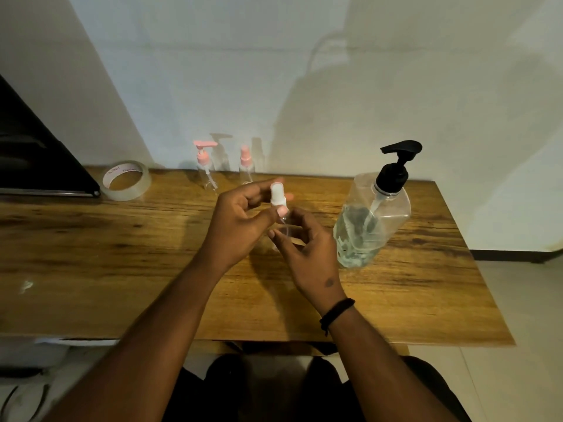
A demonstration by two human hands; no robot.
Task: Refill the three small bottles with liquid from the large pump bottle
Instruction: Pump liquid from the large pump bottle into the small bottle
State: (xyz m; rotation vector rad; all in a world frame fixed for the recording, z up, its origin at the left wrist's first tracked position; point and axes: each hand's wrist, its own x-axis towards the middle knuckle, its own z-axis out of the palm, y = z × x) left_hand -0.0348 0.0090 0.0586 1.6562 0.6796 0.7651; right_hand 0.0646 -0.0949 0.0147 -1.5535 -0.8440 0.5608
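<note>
A large clear pump bottle [370, 220] with a black pump head stands on the wooden table [122, 257] at the right, partly filled with liquid. Two small clear bottles stand at the table's back: one with a pink pump top [205, 166], one with a pink spray top [246, 166]. My left hand [236, 220] pinches a white spray cap [278, 194] whose thin tube hangs down. Just below it, my right hand [307, 248] grips the third small clear bottle [286, 231], largely hidden by my fingers. The cap is lifted off the bottle's mouth.
A roll of clear tape [126, 179] lies at the back left beside a dark flat object [39, 153]. A white wall rises directly behind the table. The table's right edge drops to a tiled floor [518, 300].
</note>
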